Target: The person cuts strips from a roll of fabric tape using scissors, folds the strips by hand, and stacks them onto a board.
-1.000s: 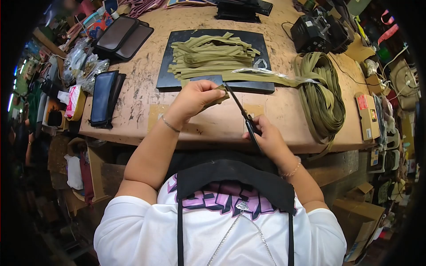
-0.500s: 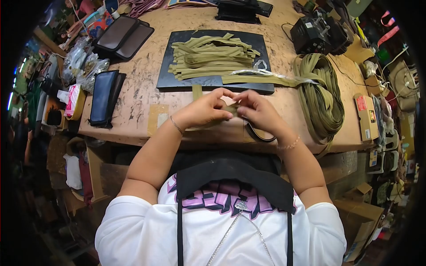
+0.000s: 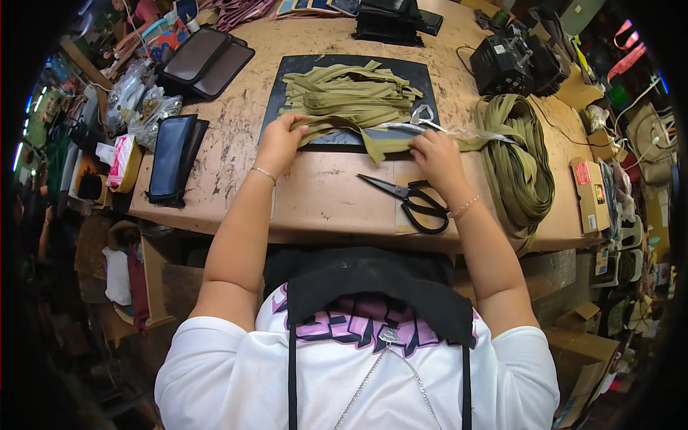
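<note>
Cut strips of olive zipper tape point(image 3: 351, 97) lie in a loose pile on a black board point(image 3: 423, 72). My left hand point(image 3: 282, 145) is closed on the left end of a zipper strip point(image 3: 337, 125) along the board's near edge; that strip's right end hangs over the edge. My right hand point(image 3: 438, 161) pinches the free end of the long zipper tape point(image 3: 396, 145), which runs right to a big coil of zipper tape point(image 3: 517, 165). Black-handled scissors point(image 3: 412, 197) rest on the table just below my right hand, blades pointing left.
Dark wallets point(image 3: 172, 158) and larger black-edged pieces point(image 3: 208, 61) sit on the table's left. A black machine point(image 3: 505, 61) and a cardboard box point(image 3: 589, 193) stand at the right. Dark stacked pieces point(image 3: 387, 21) are at the back. Clear plastic point(image 3: 459, 134) lies by the coil.
My hands were together near the front edge, working on the tape; now they are apart and farther forward, left at the pile, right by the coil's tape. The scissors now lie fully visible on the table.
</note>
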A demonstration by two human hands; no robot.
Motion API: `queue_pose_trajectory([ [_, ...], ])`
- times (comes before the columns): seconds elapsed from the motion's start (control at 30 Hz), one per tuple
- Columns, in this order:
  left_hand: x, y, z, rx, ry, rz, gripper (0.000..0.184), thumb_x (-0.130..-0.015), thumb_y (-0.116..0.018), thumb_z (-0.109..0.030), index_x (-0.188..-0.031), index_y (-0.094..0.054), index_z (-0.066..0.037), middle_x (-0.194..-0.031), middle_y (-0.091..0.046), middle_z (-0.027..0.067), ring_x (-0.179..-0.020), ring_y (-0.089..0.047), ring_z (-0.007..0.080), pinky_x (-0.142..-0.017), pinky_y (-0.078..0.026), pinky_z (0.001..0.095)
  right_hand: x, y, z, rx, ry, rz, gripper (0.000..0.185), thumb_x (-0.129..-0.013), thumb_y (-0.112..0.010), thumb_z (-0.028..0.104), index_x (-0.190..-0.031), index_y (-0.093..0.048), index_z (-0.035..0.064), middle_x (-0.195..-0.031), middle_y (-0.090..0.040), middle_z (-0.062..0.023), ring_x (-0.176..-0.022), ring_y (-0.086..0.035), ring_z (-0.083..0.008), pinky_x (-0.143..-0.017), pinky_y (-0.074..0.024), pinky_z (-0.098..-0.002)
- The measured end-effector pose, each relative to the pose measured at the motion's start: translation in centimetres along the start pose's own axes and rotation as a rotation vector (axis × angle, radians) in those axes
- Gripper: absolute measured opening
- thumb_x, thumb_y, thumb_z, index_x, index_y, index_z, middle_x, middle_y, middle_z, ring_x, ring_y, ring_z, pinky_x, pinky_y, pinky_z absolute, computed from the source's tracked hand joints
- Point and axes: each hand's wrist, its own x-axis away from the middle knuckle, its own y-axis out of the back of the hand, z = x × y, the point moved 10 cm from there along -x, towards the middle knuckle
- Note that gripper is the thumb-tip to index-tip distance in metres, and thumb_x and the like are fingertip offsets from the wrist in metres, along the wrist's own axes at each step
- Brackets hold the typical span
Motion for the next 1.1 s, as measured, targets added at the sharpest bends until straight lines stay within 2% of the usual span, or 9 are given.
queue_pose_trajectory([
  [0.1, 0.6, 1.4, -1.2, -0.109, 0.011, -0.047, 0.020, -0.092, -0.067, -0.013, -0.109, -0.072, -0.005, -0.114, -0.067, 0.0139, -0.096, -0.067, 0.0295, -0.086, -0.051, 0.0348, 1.1, 1.0, -2.9, -0.191, -0.101, -0.105, 0.016, -0.084, -0.067, 0.012, -0.099, -0.067, 0.0061, -0.092, -0.065, -0.0106, -0.090, -0.061, -0.0337, -0.081, -0.0487, -0.0446],
  [0.2, 0.7, 3.2, -3.8, -0.180, -0.338, -0.217, 0.020, -0.092, -0.066, -0.008, -0.112, -0.071, -0.006, -0.108, -0.069, 0.0120, -0.090, -0.068, 0.0246, -0.083, -0.053, 0.0326, 2.5, 2.7, -6.5, -0.423, -0.358, -0.242, 0.012, -0.091, -0.061, 0.010, -0.101, -0.062, 0.0020, -0.095, -0.067, -0.0132, -0.088, -0.066, -0.0284, -0.079, -0.0515, -0.0399],
  [0.3, 0.8, 3.7, -4.7, 0.319, -0.311, -0.216, 0.023, -0.092, -0.067, -0.005, -0.116, -0.068, -0.004, -0.105, -0.069, 0.0087, -0.091, -0.067, 0.0173, -0.083, -0.053, 0.0285, 2.7, 4.4, -7.3, -0.719, -0.422, -0.399, 0.011, -0.095, -0.056, 0.001, -0.106, -0.059, 0.0020, -0.091, -0.064, -0.0095, -0.083, -0.065, -0.0159, -0.075, -0.0519, -0.0298],
  [0.47, 3.9, 0.1, -9.7, 0.924, -0.159, 0.333, 0.019, -0.090, -0.070, -0.001, -0.109, -0.067, -0.004, -0.112, -0.067, 0.0061, -0.097, -0.064, 0.0133, -0.086, -0.054, 0.0272, 0.8, 8.7, 0.1, -0.819, -0.174, -0.398, 0.027, -0.089, -0.053, -0.014, -0.107, -0.066, 0.0017, -0.097, -0.061, -0.0066, -0.084, -0.062, -0.0140, -0.077, -0.0520, -0.0256],
  [0.6, 9.0, -1.9, -16.7, 0.756, -0.374, 0.559, 0.014, -0.084, -0.071, 0.007, -0.097, -0.070, 0.000, -0.133, -0.058, 0.0115, -0.108, -0.062, 0.0153, -0.092, -0.051, 0.0287, 0.4, 8.6, 7.3, -0.758, 0.026, -0.273, 0.035, -0.083, -0.055, -0.017, -0.108, -0.071, 0.0012, -0.104, -0.065, -0.0100, -0.090, -0.064, -0.0234, -0.080, -0.0520, -0.0300],
  [0.63, 9.6, -1.9, -17.6, 0.705, -0.411, 0.510, 0.013, -0.082, -0.072, 0.007, -0.094, -0.071, 0.001, -0.139, -0.055, 0.0125, -0.110, -0.062, 0.0149, -0.092, -0.052, 0.0284, 0.6, 8.1, 8.4, -0.826, 0.036, -0.253, 0.034, -0.081, -0.057, -0.017, -0.108, -0.071, 0.0003, -0.105, -0.066, -0.0111, -0.093, -0.064, -0.0253, -0.082, -0.0515, -0.0316],
  [0.8, 9.0, -2.7, -16.4, 0.878, -0.279, 0.393, 0.021, -0.092, -0.068, 0.002, -0.113, -0.066, 0.001, -0.105, -0.072, 0.0090, -0.096, -0.067, 0.0140, -0.089, -0.054, 0.0279, 1.5, 5.6, 9.7, -1.031, -0.036, -0.147, 0.024, -0.086, -0.055, -0.010, -0.103, -0.069, -0.0009, -0.103, -0.065, -0.0105, -0.094, -0.063, -0.0235, -0.084, -0.0499, -0.0311],
  [1.0, 9.6, -3.1, -16.7, 0.913, -0.170, 0.331, 0.033, -0.094, -0.066, 0.001, -0.125, -0.058, 0.001, -0.108, -0.071, 0.0110, -0.098, -0.068, 0.0152, -0.090, -0.054, 0.0291, 2.2, 4.9, 10.0, -1.009, -0.100, -0.081, 0.017, -0.091, -0.069, 0.016, -0.097, -0.068, -0.0007, -0.098, -0.064, -0.0097, -0.091, -0.061, -0.0221, -0.081, -0.0476, -0.0320],
  [1.1, 9.6, -3.7, -16.2, 0.929, -0.192, 0.344, 0.027, -0.095, -0.065, -0.001, -0.121, -0.060, 0.003, -0.108, -0.071, 0.0102, -0.098, -0.068, 0.0142, -0.089, -0.054, 0.0278, 2.8, 3.6, 8.9, -1.048, -0.248, -0.048, 0.018, -0.092, -0.069, 0.016, -0.093, -0.065, -0.0007, -0.091, -0.060, -0.0075, -0.085, -0.058, -0.0192, -0.077, -0.0462, -0.0308],
])
